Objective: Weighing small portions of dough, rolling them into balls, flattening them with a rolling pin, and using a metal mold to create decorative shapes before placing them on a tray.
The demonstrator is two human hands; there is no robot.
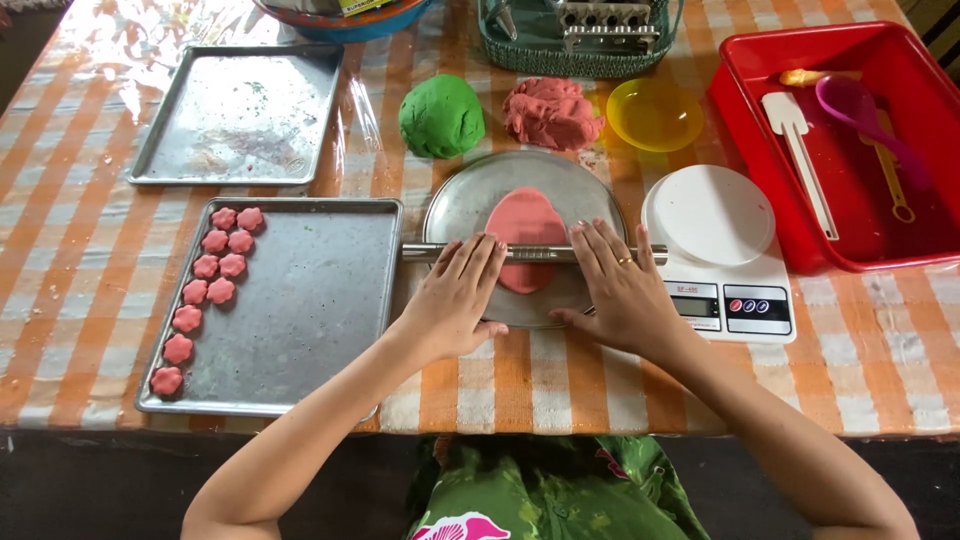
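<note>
A: Nearest item first. Position of the hands?

B: The left hand [455, 295] and right hand [622, 290] lie palm-down, fingers spread flat, on a thin metal rolling pin [530, 252]. Neither grip closes on anything; both are wide and pressing. The pin crosses a flattened oval of pink dough [525, 235] on a round metal plate [478, 205], at the middle of the desk [510, 385].

A: Judgement on technique?

B: Pressure should be equal through both palms, pin kept level, strokes running the oval's length, so that thickness comes out even. The plate may slide on the slick cover; worth watching.

A: Surroundings?

B: Left of the plate, a baking tray [310, 300] carries 10 pink flower-shaped pieces [205, 290] down its left edge. Right, a white kitchen scale [715, 250]. Farther back: an empty tray [240, 110], a green dough ball [441, 115], a pink dough lump [552, 112], a yellow saucer [654, 113], and a red tub [750, 70] with spatula and spoons. The desk wears an orange-checked cloth under clear plastic. Strong daylight glares at the far left.
</note>
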